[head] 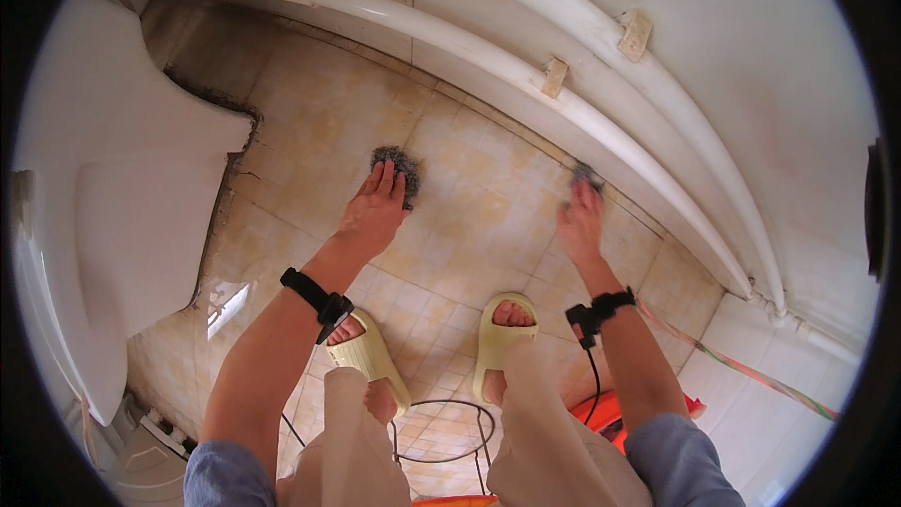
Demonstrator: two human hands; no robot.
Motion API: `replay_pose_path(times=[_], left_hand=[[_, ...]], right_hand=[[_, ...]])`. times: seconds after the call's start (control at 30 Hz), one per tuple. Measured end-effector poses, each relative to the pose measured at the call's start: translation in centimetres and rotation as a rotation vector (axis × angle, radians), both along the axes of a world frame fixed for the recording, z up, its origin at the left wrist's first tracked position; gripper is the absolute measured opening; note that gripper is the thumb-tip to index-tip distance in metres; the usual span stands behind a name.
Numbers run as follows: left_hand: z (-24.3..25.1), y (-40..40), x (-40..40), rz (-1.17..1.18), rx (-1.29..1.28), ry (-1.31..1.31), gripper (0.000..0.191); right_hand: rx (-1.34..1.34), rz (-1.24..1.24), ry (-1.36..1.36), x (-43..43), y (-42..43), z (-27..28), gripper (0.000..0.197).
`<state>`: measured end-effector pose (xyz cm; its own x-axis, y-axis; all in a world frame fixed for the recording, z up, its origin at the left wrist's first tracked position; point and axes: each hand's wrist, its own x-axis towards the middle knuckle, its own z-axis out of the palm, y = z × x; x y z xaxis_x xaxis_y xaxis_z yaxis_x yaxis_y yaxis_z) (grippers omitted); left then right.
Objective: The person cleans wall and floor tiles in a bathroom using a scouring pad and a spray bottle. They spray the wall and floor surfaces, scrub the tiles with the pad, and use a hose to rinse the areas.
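My left hand (374,210) presses its fingers down on a dark steel wool pad (411,179) on the tan tiled floor (486,204). The pad sticks out past the fingertips and beside the fingers. Further right, my right hand (581,220) is blurred, and its fingertips are on a smaller dark scouring pad (586,174). That pad lies at the foot of the wall, under the lower white pipe (486,60). Each wrist wears a black strap with a small device. Much of both pads is hidden under the fingers.
A white ceramic toilet (155,211) stands at the left, with dark grime along its base. An upper pipe (563,0) follows the wall. Between my slippered feet shows a round wire stand (445,401). A red-orange plastic item (598,412) and a twisted cord (739,362) are at right.
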<state>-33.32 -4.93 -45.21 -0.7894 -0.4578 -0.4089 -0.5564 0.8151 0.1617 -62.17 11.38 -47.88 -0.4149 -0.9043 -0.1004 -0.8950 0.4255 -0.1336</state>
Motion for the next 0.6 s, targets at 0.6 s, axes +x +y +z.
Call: replay_pose_path(times=[0.6], left_hand=[[0.2, -1.2, 0.0, -0.084, 0.071, 0.018, 0.059]], right_hand=[[0.039, 0.279, -0.113, -2.6, 2.6, 3.9, 0.054]])
